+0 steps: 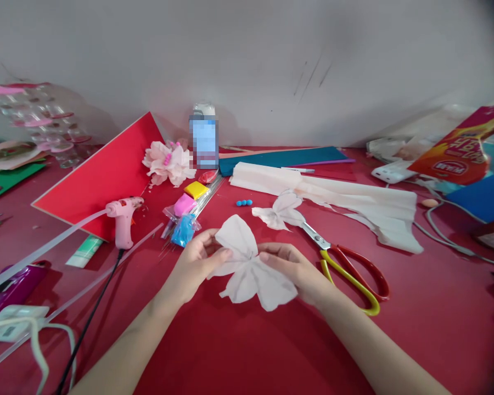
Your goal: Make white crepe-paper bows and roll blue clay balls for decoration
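Both my hands hold a pale pink crepe-paper petal piece (247, 269), pinched at its middle so it fans out like a bow, just above the red table (239, 351). My left hand (197, 260) grips its left side with closed fingers. My right hand (296, 269) pinches its right side. A second twisted paper petal (280, 211) lies a little beyond, beside red-and-yellow scissors (349, 269).
A pink glue gun (123, 216) with a black cord stands at left, near clear glue sticks (41, 249) and a red board (102, 175). Folded pale crepe paper (346, 200), a finished paper flower (168, 162), coloured clay packets (187, 211) and blue beads (244, 202) lie behind.
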{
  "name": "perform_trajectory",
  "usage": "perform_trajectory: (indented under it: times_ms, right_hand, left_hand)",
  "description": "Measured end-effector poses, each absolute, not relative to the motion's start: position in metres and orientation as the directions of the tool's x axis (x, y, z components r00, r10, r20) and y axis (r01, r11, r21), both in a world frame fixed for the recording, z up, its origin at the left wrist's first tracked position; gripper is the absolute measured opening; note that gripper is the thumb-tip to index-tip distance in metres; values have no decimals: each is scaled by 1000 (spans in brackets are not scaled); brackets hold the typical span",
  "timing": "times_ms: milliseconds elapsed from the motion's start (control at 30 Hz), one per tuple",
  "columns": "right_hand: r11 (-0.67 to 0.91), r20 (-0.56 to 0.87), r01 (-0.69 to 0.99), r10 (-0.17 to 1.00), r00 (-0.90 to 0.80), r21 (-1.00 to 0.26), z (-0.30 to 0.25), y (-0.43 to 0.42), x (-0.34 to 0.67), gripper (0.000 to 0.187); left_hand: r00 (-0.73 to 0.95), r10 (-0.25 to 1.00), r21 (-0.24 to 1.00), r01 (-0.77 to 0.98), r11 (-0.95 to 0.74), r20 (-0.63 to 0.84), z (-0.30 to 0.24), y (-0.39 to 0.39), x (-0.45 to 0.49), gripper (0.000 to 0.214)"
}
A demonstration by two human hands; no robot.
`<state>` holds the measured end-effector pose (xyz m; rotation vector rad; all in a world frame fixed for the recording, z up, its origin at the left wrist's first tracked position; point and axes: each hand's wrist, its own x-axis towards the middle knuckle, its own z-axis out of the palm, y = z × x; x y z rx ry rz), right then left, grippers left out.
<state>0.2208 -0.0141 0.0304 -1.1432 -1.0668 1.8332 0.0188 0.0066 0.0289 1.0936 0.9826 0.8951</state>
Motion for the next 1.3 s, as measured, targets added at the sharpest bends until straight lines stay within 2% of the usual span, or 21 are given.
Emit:
perform_trajectory:
  times_ms: [133, 333, 433, 733, 867, 1033, 1167, 1300]
  right_hand:
    - [-418, -388, 4, 840, -379, -908, 26, -14, 222, 32]
    - [-292, -343, 181, 829, -441, -939, 26, -16, 217, 21]
    - [-259, -346, 245, 824, -449, -934, 25, -17, 215, 22]
    - [-250, -379, 333, 828, -412, -909, 20, -18, 209, 32]
    - [-261, -380, 318, 831, -407, -911, 19, -18, 207, 32]
    - [-295, -396, 296, 836, -381, -909, 16, -18, 205, 32]
    - [-297, -405, 317, 838, -366, -901, 16, -18, 205, 33]
    - [-308, -432, 358, 831, -350, -882, 18, -17, 205, 34]
  left_hand:
    - [323, 927, 974, -48, 219, -193, 29, 6, 18, 35]
    - [334, 878, 935, 213, 285, -343, 26, 7, 14, 30]
    - [368, 844, 917, 236, 321, -390, 25, 7, 14, 29]
    - [341, 880, 914, 349, 209, -331, 23, 6, 19, 20]
    - [311, 890, 904, 374, 208, -333, 25, 4, 22, 19]
    - [286, 924, 892, 439, 109, -254, 28, 2, 24, 19]
    - [303, 935, 915, 401, 49, -183, 29, 0, 25, 13]
    - [320, 929, 926, 375, 55, -185, 27, 0, 24, 14]
